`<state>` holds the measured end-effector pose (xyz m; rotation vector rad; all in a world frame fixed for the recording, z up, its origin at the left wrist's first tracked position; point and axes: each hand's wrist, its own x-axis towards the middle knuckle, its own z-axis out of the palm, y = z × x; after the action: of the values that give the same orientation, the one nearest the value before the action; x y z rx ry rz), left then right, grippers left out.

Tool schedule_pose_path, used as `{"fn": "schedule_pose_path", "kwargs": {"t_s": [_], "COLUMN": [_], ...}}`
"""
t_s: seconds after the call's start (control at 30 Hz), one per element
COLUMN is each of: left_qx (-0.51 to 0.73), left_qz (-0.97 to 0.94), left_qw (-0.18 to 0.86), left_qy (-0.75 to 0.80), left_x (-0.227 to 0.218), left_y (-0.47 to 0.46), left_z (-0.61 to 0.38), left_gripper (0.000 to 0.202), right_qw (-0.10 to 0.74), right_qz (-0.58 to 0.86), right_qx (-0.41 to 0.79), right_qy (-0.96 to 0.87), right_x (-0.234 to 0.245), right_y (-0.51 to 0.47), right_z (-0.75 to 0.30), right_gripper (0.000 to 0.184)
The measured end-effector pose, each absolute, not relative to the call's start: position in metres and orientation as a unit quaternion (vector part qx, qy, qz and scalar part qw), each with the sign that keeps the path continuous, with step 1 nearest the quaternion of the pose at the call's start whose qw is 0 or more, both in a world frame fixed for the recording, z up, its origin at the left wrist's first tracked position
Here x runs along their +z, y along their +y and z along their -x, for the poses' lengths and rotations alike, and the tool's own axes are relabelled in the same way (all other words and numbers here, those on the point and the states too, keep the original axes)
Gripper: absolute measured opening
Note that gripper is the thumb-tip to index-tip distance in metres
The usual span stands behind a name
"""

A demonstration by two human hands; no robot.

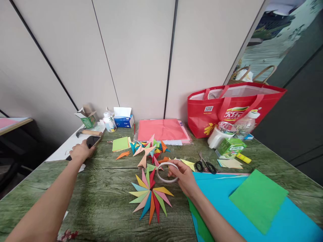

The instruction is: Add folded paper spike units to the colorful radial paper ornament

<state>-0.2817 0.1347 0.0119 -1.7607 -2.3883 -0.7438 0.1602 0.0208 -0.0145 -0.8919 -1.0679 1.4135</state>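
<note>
At the far left, my left hand (81,151) reaches over a black, phone-like object (93,141) and its fingers close around it; part of it is hidden under the hand. My right hand (183,174) pinches a roll of white double-sided tape (168,180), held upright by its rim. Just below the tape, a pinwheel of folded coloured paper (150,191) lies on the table. Behind the tape are several loose folded paper pieces (147,151) in a heap.
A hammer (88,132) lies beyond my left hand. Scissors (205,165), blue paper sheets (217,191) and a green sheet (259,200) lie right. A red bag (202,117), white mug (219,136) and tissue box (123,121) stand at the back, with wrapped red paper (161,129).
</note>
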Motion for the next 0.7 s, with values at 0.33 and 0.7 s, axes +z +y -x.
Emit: {"fn": "schedule_pose_path", "kwargs": {"t_s": [0.33,0.7], "left_qx": [-0.183,-0.368], "left_qz": [0.535,0.684], "left_qw": [0.096,-0.404], "left_qy": [-0.819,-0.483], "left_x": [0.037,0.052], "left_y": [0.12,0.011], "left_z": [0.233,0.009], "left_gripper": [0.038,0.025], "right_qw": [0.547,0.526], "right_qz": [0.335,0.358], "right_qx": [0.649,0.617], "right_qy": [-0.409,-0.463], "right_x": [-0.012,-0.014], "right_y": [0.014,0.009], "right_z": [-0.157,-0.158], "right_gripper": [0.024,0.021]}}
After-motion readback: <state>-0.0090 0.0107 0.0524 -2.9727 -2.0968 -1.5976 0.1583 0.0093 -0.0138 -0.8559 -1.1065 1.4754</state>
